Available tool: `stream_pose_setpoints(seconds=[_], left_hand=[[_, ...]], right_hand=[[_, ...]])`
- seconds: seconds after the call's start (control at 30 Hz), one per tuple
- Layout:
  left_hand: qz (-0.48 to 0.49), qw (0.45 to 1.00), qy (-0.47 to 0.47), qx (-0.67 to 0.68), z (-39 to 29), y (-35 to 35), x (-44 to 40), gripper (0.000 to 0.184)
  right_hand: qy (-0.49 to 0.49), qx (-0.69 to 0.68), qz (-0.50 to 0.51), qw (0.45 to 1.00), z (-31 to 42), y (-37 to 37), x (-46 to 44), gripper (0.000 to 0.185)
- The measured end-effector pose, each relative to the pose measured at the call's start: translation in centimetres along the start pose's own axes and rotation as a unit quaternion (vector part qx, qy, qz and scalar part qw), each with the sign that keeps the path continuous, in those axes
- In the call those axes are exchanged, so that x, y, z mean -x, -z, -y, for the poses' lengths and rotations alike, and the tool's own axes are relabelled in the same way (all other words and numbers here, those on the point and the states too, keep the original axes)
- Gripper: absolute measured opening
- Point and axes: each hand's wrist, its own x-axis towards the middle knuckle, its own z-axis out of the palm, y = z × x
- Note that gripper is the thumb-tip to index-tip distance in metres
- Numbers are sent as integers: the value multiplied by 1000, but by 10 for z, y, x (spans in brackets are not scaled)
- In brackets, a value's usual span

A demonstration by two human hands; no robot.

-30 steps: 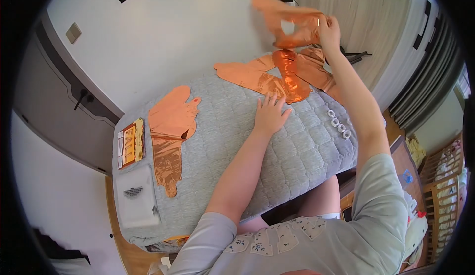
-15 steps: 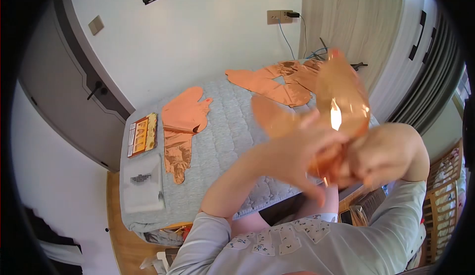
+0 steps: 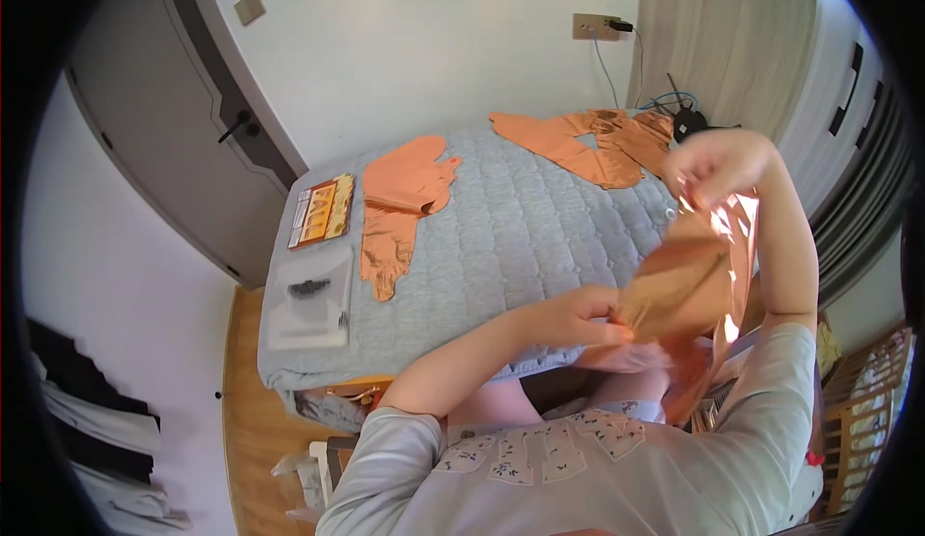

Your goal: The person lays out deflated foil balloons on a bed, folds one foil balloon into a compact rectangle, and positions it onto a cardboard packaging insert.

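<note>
A shiny copper foil balloon [image 3: 679, 281], limp and creased, hangs between my two hands above the bed's near right edge. My left hand [image 3: 586, 316] pinches its lower left edge. Higher up, my right hand [image 3: 723, 165] is closed on its top end. Part of the foil drops toward my lap and its full outline cannot be made out. On the bed, another flat copper foil balloon [image 3: 400, 203] lies to the left, and more copper foil [image 3: 588, 146] is spread along the far side.
The grey quilted bed [image 3: 501, 237] fills the middle. At its left lie a pack lettered "FALL" [image 3: 321, 211] and a clear plastic packet [image 3: 310, 297]. A black router [image 3: 689, 123] with cables sits at the far right corner. A wooden slatted crib [image 3: 872, 411] stands at right.
My hands have drawn apart. The right rose with the foil's top end, while the left moved lower and left. The foil is now stretched between them, and the view has shifted.
</note>
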Motion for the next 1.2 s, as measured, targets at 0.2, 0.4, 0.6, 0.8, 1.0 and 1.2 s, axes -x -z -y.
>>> stream_pose_setpoints(seconds=[0.2,0.4,0.6,0.8,1.0,1.2], left_hand=[[-319,884,319,-121,-3,51,31,32],[-308,911,215,171,68,139,118,48],[-341,886,311,-50,71,149,145,43],[-508,710,292,-391,71,162,185,45],[-542,455,378,-596,69,115,216,54],[-564,436,400,-576,100,116,225,59]], right_hand=[[-2,278,-284,918,-52,50,-87,19],[84,438,-505,739,-103,-26,-166,33],[-106,520,-306,791,-166,-99,-206,56],[15,539,-411,735,-208,-56,-240,69],[43,352,-446,822,-127,-45,-297,53],[16,453,-505,735,-76,-61,-441,45]])
